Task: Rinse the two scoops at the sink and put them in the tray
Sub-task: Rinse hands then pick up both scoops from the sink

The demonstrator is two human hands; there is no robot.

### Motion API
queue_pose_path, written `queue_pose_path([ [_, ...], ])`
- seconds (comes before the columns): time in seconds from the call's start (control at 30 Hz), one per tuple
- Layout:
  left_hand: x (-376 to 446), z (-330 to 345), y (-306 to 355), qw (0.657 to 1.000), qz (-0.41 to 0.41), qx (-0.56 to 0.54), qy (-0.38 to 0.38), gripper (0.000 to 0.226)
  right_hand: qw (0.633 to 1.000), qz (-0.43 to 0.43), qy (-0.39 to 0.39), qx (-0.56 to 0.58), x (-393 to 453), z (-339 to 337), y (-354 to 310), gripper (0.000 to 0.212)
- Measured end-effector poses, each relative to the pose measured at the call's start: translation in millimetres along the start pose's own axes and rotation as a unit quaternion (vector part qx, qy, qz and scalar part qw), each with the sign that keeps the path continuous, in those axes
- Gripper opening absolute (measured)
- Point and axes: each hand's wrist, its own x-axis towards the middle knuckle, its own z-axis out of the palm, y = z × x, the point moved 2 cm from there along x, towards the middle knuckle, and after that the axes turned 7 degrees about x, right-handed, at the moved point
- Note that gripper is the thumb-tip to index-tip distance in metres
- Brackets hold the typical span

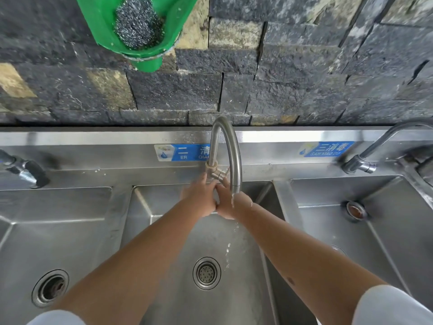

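No scoop and no tray are in view. My left hand and my right hand are pressed together over the middle sink basin, just below the curved steel faucet. Water runs from the spout onto my right hand and drips down toward the drain. The fingers of both hands reach up near the faucet's lever. My left hand's fingers are spread and blurred, with nothing in them. My right hand's fingers are partly hidden behind the spout and my left hand.
A left basin and a right basin flank the middle one, each with its own tap. A green holder with steel wool hangs on the stone wall above. Blue labels are stuck on the steel backsplash.
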Motion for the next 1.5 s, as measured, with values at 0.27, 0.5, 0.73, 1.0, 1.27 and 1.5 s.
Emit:
queue_pose_path([
  [0.27,-87.4,13.4,13.6,0.999,0.011,0.049,0.002,0.073,0.998,0.025,-0.010,-0.063,-59.7,19.5,-4.2,0.066],
  [0.5,-156.0,70.1,26.3,0.998,0.040,0.025,-0.043,0.061,0.994,0.060,-0.087,0.013,-131.8,85.1,21.7,0.051],
  [0.73,-208.6,136.8,54.6,0.985,0.051,0.014,-0.167,0.059,0.965,0.159,-0.209,-0.012,-202.3,150.9,76.7,0.067],
  [1.0,-199.0,124.8,135.8,0.980,0.111,0.036,-0.159,0.064,0.977,0.165,-0.120,0.057,-244.7,110.1,134.8,0.049],
  [1.27,-153.1,103.8,280.3,0.978,0.188,-0.026,-0.080,0.052,0.980,0.154,-0.045,0.118,-279.3,38.4,231.2,0.050],
  [1.5,-96.9,158.6,408.4,0.959,0.144,-0.122,-0.212,0.044,0.955,0.255,-0.101,0.112,-275.1,39.6,375.9,0.043],
])
